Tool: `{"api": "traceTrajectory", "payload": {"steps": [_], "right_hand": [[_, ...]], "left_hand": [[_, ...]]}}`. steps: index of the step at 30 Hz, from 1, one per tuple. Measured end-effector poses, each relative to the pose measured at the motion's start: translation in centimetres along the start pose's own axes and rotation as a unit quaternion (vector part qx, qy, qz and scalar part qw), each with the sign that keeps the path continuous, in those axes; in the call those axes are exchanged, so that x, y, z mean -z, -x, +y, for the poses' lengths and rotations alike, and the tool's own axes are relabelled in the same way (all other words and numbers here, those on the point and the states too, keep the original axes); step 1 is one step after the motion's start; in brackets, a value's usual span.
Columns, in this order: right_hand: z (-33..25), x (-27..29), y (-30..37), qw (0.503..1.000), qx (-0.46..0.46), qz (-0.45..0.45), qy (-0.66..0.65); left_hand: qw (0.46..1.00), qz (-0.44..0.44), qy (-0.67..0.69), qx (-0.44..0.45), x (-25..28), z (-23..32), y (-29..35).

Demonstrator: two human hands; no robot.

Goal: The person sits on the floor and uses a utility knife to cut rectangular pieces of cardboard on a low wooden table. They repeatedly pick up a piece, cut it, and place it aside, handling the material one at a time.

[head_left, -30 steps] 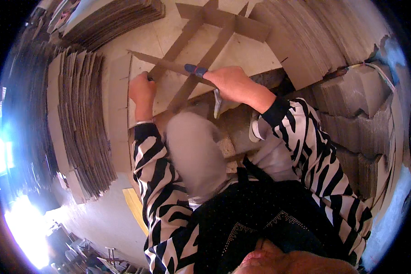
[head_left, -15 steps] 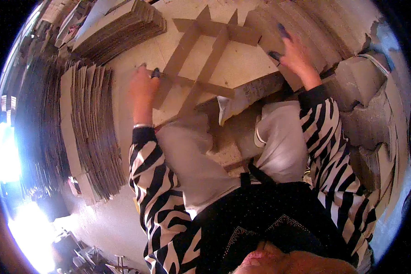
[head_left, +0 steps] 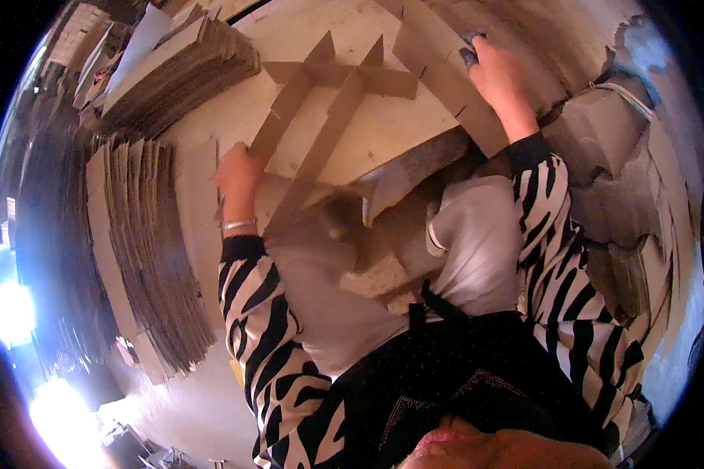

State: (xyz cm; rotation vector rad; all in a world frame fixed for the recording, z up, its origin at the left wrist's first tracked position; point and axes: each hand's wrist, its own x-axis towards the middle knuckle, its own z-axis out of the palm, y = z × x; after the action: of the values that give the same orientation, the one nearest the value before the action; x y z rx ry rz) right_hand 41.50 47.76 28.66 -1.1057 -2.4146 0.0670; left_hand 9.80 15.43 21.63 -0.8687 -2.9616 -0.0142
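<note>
A brown cardboard divider grid (head_left: 321,129) of crossed, slotted strips stands on the pale tabletop before me. My left hand (head_left: 239,176) is closed on a cardboard strip at the grid's near left end; its fingertips are mostly hidden. That near cross strip (head_left: 309,187) is blurred toward its right end. On the right, my right hand (head_left: 499,74) has its thumb and finger, in dark fingertip covers, drawn together at the edge of a flat cardboard strip (head_left: 450,94). This strip lies along the left side of a fanned pile of cardboard strips (head_left: 524,47).
At the back left lies a stack of cardboard strips (head_left: 184,74). Another row of cardboard pieces (head_left: 145,242) stands on edge at left. Crumpled brown sheets (head_left: 614,195) fill the right side. A grey-sided box or bag edge (head_left: 414,168) sits near my knees.
My right hand has moved up and its spread fingers have come together at the strip's edge. My left hand has lowered, and the grid's near cross strip has tipped down.
</note>
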Motion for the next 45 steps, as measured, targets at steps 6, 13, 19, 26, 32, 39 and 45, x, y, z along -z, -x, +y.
{"api": "traceTrajectory", "payload": {"steps": [6, 13, 19, 26, 32, 39, 45], "right_hand": [[4.3, -4.8, 1.5, 0.992, -0.039, -0.114, 0.045], [5.9, -7.2, 6.3, 0.987, 0.050, -0.071, 0.138], [8.8, -7.0, 4.3, 0.996, 0.063, 0.000, 0.070], [-4.3, 0.5, 0.7, 0.982, 0.140, 0.060, -0.113], [-12.0, -2.6, 1.5, 0.917, 0.142, -0.039, -0.370], [-12.5, -7.3, 2.3, 0.928, 0.192, -0.229, -0.222], [-13.6, -5.4, 4.2, 0.910, 0.295, -0.236, -0.174]], "left_hand": [[0.994, 0.017, 0.027, -0.104, 0.6, -1.5, 1.2], [0.994, -0.012, 0.082, -0.077, 1.0, -1.0, 2.1], [0.993, -0.019, 0.089, -0.079, 0.8, -1.3, 1.6], [0.997, 0.003, 0.051, -0.066, -0.6, -1.3, 0.5], [0.998, -0.002, 0.059, -0.036, -0.6, -1.9, 0.8], [0.997, 0.004, 0.044, -0.057, -1.2, -1.7, 0.6], [0.999, -0.023, 0.027, -0.026, -0.1, -0.6, 0.4]]}}
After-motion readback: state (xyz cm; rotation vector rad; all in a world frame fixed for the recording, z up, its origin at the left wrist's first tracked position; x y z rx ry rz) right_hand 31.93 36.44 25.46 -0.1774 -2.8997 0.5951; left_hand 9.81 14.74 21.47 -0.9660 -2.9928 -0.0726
